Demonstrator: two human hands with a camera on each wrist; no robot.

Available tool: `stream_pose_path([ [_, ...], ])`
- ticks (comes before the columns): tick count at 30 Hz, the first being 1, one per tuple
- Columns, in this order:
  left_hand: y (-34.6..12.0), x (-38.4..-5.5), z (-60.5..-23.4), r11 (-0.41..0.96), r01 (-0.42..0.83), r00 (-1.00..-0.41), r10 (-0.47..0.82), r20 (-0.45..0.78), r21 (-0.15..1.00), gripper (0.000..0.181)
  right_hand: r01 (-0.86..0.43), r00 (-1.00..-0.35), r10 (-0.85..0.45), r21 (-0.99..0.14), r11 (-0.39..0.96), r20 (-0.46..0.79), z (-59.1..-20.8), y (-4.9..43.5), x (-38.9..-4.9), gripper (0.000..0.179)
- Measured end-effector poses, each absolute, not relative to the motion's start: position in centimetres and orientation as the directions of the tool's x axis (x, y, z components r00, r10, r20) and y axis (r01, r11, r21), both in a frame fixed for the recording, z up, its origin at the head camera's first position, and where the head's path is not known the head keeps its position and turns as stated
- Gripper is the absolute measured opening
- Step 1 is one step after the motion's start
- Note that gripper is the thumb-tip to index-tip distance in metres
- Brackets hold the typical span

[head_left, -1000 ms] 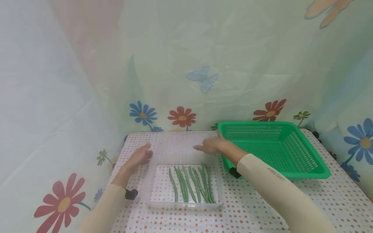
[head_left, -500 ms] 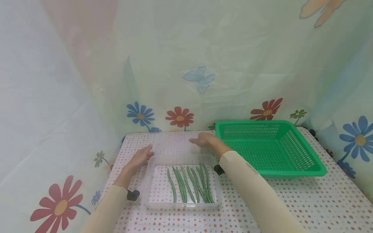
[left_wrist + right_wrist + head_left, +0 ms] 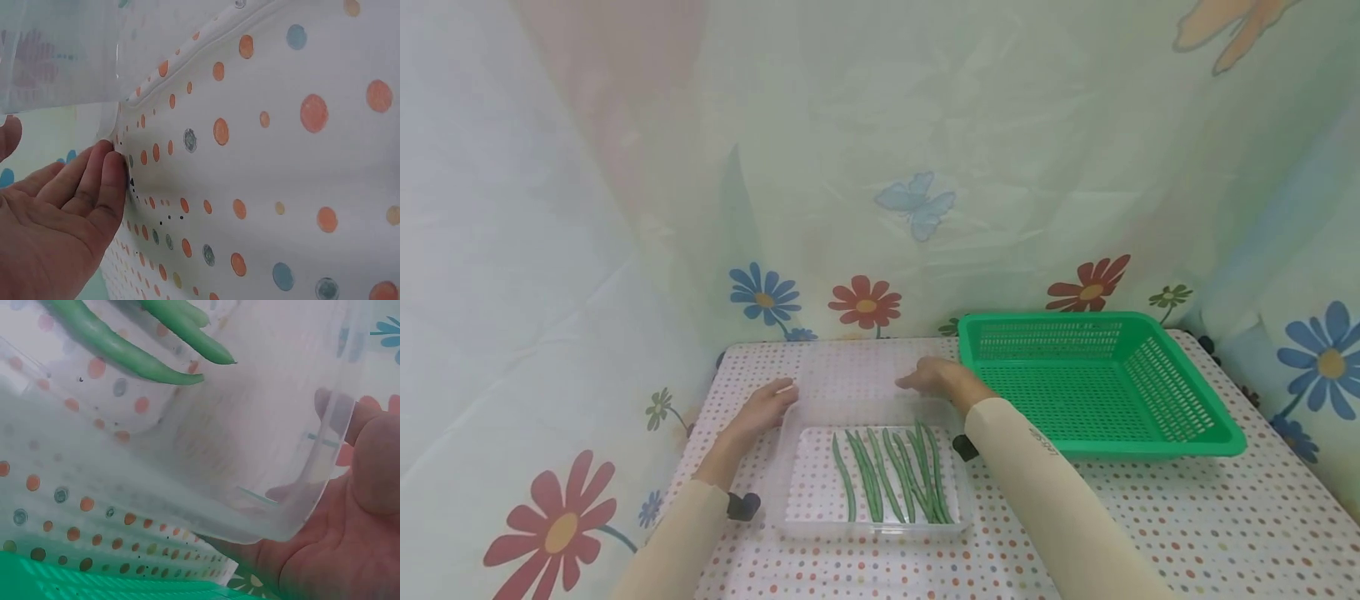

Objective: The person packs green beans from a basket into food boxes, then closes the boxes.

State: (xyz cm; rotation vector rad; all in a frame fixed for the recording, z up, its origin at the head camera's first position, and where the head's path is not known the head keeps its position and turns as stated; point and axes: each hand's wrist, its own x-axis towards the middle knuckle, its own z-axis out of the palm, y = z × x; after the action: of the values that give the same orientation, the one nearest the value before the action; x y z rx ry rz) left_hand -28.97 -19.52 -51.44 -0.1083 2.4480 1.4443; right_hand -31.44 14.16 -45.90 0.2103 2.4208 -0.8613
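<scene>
A clear plastic container (image 3: 872, 528) holds several green beans (image 3: 868, 475), lying side by side lengthwise. Behind it a translucent lid (image 3: 842, 371) lies over the dotted table covering. My left hand (image 3: 765, 408) is beside the container's far left corner. In the left wrist view its fingers (image 3: 109, 181) extend toward a translucent plastic edge. My right hand (image 3: 934, 379) reaches over the lid's right side. The right wrist view shows that hand (image 3: 325, 550) behind the container's corner, with fingertips (image 3: 331, 409) seen through the plastic. Neither hand curls round anything visible.
A green perforated basket (image 3: 1198, 392) stands to the right, near the container. The dotted table covering (image 3: 1037, 542) spreads around both. A flowered curtain (image 3: 820, 208) hangs close behind the table's far edge and along the sides.
My right hand and forearm have shifted left, reaching up over the lid and then drawing slightly back. My left hand stays near the far left corner. The beans have not moved.
</scene>
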Motion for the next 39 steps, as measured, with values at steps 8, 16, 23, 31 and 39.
stream_pose_path([
  [8, -19.3, -29.1, -51.0, 0.516, -0.132, -0.980, 0.062, -0.190, 0.847, 0.047, 0.297, -0.862, -0.061, -0.598, 0.744, -0.503, -46.1, 14.3, -31.7, 0.087],
  [16, -19.9, -29.1, -50.5, 0.512, -0.109, -0.990, 0.023, -0.140, 0.852, 0.044, 0.155, -0.918, -0.101, -0.582, 0.798, -0.383, -44.3, 13.5, -31.4, 0.078],
  [23, -20.5, -29.1, -49.5, 0.463, -0.048, -0.998, 0.018, -0.064, 0.885, 0.049, 0.019, -0.947, -0.162, -0.553, 0.833, -0.277, -41.8, 14.2, -30.3, 0.077],
  [31, -20.9, -29.3, -47.8, 0.411, 0.152, -0.971, -0.110, 0.214, 0.899, 0.032, -0.241, -0.945, -0.327, -0.629, 0.739, -0.022, -40.2, 15.8, -29.9, 0.068],
  [39, -21.0, -29.2, -46.6, 0.371, 0.264, -0.889, -0.263, 0.374, 0.890, 0.027, -0.532, -0.842, -0.248, -0.662, 0.528, 0.479, -39.7, 15.8, -29.9, 0.012],
])
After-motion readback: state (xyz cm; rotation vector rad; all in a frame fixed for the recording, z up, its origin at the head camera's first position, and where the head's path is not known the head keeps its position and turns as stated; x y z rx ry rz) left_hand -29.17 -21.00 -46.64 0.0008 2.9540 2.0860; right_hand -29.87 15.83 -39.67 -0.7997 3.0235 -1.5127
